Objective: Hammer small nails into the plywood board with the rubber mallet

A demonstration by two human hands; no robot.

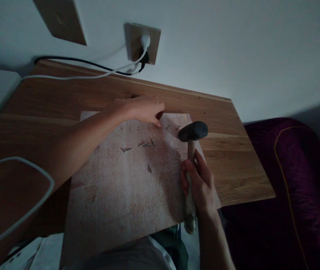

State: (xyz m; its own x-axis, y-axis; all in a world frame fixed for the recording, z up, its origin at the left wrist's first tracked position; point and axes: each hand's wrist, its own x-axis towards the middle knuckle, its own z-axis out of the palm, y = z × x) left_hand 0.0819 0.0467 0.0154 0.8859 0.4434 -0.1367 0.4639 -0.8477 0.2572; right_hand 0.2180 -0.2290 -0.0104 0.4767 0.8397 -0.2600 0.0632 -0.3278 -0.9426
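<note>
My right hand [198, 182] is wrapped round the pale handle of a mallet [193, 131] with a black head. The mallet is held upright over the right side of a reddish-brown board [115, 187]. My left hand [147, 109] rests at the board's far edge, fingers bent and thumb down at the surface; whatever is between its fingertips is too small to make out. Just right of it, two nails [172, 127] stand in the board. A row of small dark holes [139, 128] runs to its left. Several loose nails [146, 144] and another small group [127, 150] lie mid-board.
Under the board is a wooden tabletop [233, 161] against a white wall. A wall socket [154, 41] has a white cable [78, 77] and a black cable [72, 58] trailing left. A white cord [36, 210] loops across the lower left. Purple fabric [309, 168] lies at right.
</note>
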